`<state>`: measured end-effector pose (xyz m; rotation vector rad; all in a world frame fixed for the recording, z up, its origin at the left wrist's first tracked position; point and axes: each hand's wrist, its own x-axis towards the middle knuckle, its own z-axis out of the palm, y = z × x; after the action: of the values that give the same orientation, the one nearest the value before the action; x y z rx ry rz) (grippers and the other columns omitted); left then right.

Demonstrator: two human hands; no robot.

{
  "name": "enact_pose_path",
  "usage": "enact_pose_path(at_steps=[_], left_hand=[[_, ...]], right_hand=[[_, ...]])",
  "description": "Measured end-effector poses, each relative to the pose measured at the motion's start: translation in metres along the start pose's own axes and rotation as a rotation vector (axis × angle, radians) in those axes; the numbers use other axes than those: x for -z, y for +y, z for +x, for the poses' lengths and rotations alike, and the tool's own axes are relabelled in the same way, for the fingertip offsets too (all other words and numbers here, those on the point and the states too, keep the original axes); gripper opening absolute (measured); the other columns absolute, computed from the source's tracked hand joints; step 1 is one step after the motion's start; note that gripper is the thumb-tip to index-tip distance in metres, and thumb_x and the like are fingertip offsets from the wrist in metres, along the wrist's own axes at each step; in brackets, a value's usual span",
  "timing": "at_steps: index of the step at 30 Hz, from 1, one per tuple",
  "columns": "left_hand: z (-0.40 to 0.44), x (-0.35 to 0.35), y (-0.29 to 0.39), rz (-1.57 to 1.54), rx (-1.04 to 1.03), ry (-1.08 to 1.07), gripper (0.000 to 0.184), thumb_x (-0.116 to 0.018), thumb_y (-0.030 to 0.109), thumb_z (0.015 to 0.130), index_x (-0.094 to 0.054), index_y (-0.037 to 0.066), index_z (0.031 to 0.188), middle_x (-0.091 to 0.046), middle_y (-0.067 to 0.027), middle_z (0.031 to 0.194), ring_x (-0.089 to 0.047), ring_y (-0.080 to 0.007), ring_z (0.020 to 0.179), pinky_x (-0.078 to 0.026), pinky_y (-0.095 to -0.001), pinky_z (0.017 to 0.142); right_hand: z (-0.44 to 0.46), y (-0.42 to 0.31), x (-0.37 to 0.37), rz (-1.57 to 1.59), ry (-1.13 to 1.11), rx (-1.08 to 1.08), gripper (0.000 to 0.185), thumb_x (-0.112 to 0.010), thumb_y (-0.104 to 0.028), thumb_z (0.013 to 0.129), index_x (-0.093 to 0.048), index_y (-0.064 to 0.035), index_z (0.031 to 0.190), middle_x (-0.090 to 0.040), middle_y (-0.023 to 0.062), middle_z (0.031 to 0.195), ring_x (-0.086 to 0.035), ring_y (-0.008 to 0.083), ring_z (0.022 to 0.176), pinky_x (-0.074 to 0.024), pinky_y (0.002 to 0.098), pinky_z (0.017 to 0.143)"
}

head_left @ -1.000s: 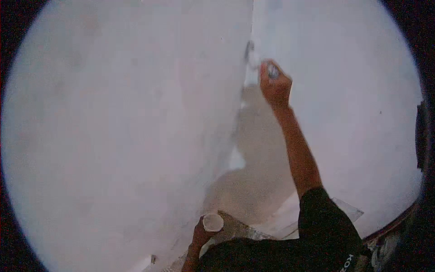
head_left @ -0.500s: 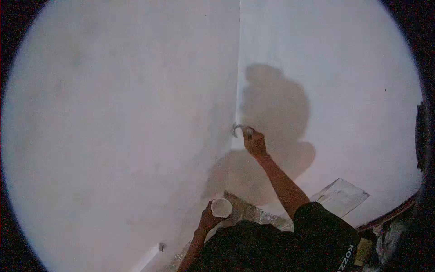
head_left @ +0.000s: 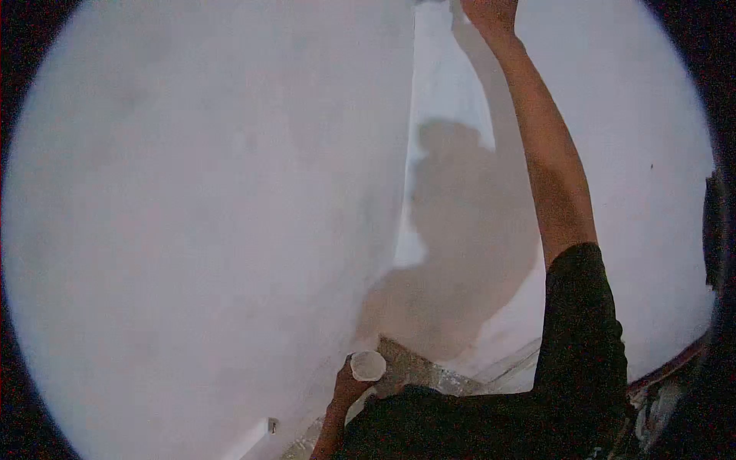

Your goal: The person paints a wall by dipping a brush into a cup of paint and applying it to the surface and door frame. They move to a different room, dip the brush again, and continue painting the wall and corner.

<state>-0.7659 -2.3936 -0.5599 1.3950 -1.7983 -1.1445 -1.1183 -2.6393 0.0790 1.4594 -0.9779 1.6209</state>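
Observation:
My left hand (head_left: 347,385), low in the view, is wrapped round a small cup (head_left: 368,366) with white contents, probably paint. My right arm reaches up along the right-hand wall (head_left: 629,115). At the top edge of the view my right hand (head_left: 491,14) is closed and partly cut off. Beside it, at the corner where two pale walls meet, the dark end of a paintbrush (head_left: 431,2) just shows. The brush's handle is out of view. A shadow of my head and arm falls on the right-hand wall.
The pale left-hand wall (head_left: 230,192) fills the left side. Low on it sits a small socket box (head_left: 272,425). Speckled floor (head_left: 406,364) shows below the corner. A dark object (head_left: 713,230) stands at the right edge, with crumpled material (head_left: 652,410) lower down.
My right hand has moved from mid-height at the corner up to the top edge, with the brush. My left hand and the cup have shifted slightly down and left in view.

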Motion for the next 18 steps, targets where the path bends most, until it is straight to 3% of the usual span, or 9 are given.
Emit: enact_pose_path(at_steps=[2,4,7,8,10,12,14,16,18], left_hand=[[-0.002,-0.011,-0.02,-0.057,-0.028,0.036,0.085,-0.097,0.041,0.067,-0.053,0.005,0.13,-0.07,-0.0187,0.122,-0.069,-0.0361,0.115,-0.058,-0.0455,0.093],[0.001,-0.019,-0.029,-0.022,-0.02,0.037,0.086,-0.097,0.04,0.067,-0.052,0.004,0.131,-0.071,-0.0191,0.122,-0.069,-0.0365,0.114,-0.058,-0.0457,0.093],[0.005,-0.029,-0.041,0.019,-0.032,0.036,0.087,-0.097,0.038,0.067,-0.051,0.003,0.132,-0.071,-0.02,0.121,-0.07,-0.0369,0.114,-0.058,-0.0466,0.093],[0.007,-0.034,-0.045,0.025,-0.053,0.035,0.088,-0.097,0.038,0.067,-0.05,0.003,0.133,-0.071,-0.0204,0.12,-0.07,-0.037,0.113,-0.058,-0.0473,0.093],[0.01,-0.046,-0.054,0.014,-0.046,0.045,0.088,-0.097,0.04,0.065,-0.051,0.006,0.133,-0.071,-0.0182,0.121,-0.07,-0.0361,0.113,-0.057,-0.046,0.095],[0.019,-0.052,-0.07,0.009,-0.042,0.057,0.088,-0.098,0.041,0.063,-0.053,0.009,0.132,-0.072,-0.0161,0.121,-0.07,-0.0352,0.113,-0.056,-0.0448,0.097],[0.026,-0.057,-0.09,0.045,-0.079,-0.019,0.092,-0.095,0.042,0.068,-0.048,0.004,0.137,-0.07,-0.0203,0.125,-0.069,-0.0376,0.114,-0.057,-0.0485,0.095],[0.03,-0.061,-0.069,0.032,-0.06,-0.005,0.094,-0.096,0.046,0.065,-0.05,0.006,0.136,-0.069,-0.0189,0.126,-0.068,-0.0371,0.117,-0.056,-0.0468,0.098],[0.02,-0.026,-0.028,0.014,-0.055,0.008,0.097,-0.097,0.05,0.061,-0.052,0.008,0.135,-0.068,-0.0176,0.128,-0.066,-0.0365,0.119,-0.055,-0.0452,0.1]], right_hand=[[-0.002,0.002,-0.007,-0.012,0.277,0.276,0.036,-0.062,-0.025,0.1,-0.065,0.0052,0.081,-0.064,0.017,0.065,-0.056,0.0243,0.053,-0.0468,0.0408,0.055],[-0.046,0.008,-0.002,0.012,0.206,0.192,0.032,-0.063,-0.023,0.1,-0.068,0.0041,0.083,-0.067,0.0135,0.066,-0.061,0.0246,0.055,-0.0484,0.0393,0.054],[-0.147,0.017,0.004,-0.236,0.081,0.151,0.041,-0.061,-0.037,0.103,-0.073,0.0005,0.093,-0.072,0.0172,0.076,-0.071,0.0323,0.065,-0.057,0.0417,0.066],[-0.191,0.011,0.007,-0.034,0.068,-0.011,0.035,-0.062,-0.033,0.103,-0.073,0.0002,0.1,-0.073,0.0169,0.078,-0.072,0.0307,0.067,-0.0577,0.0396,0.067],[-0.271,0.033,0.009,0.001,0.112,0.13,0.027,-0.065,-0.026,0.102,-0.071,-0.0011,0.112,-0.075,0.0166,0.085,-0.074,0.0282,0.072,-0.0587,0.0377,0.07],[-0.341,0.021,0.029,0.008,-0.09,-0.165,0.026,-0.067,-0.022,0.101,-0.07,0.0015,0.112,-0.076,0.0179,0.091,-0.076,0.0279,0.079,-0.0591,0.037,0.073],[-0.405,0.019,0.045,0.013,-0.108,-0.122,0.027,-0.066,-0.02,0.102,-0.07,0.0034,0.115,-0.076,0.0183,0.093,-0.076,0.0245,0.084,-0.059,0.0349,0.076],[-0.456,0.015,0.071,0.032,-0.261,-0.311,0.028,-0.066,-0.019,0.103,-0.07,0.0053,0.115,-0.077,0.0183,0.094,-0.076,0.0212,0.088,-0.0587,0.0336,0.078],[-0.447,-0.02,0.094,0.178,-0.283,-0.537,0.026,-0.066,-0.021,0.101,-0.071,-0.002,0.117,-0.078,0.0171,0.1,-0.077,0.026,0.084,-0.0606,0.0382,0.077]])
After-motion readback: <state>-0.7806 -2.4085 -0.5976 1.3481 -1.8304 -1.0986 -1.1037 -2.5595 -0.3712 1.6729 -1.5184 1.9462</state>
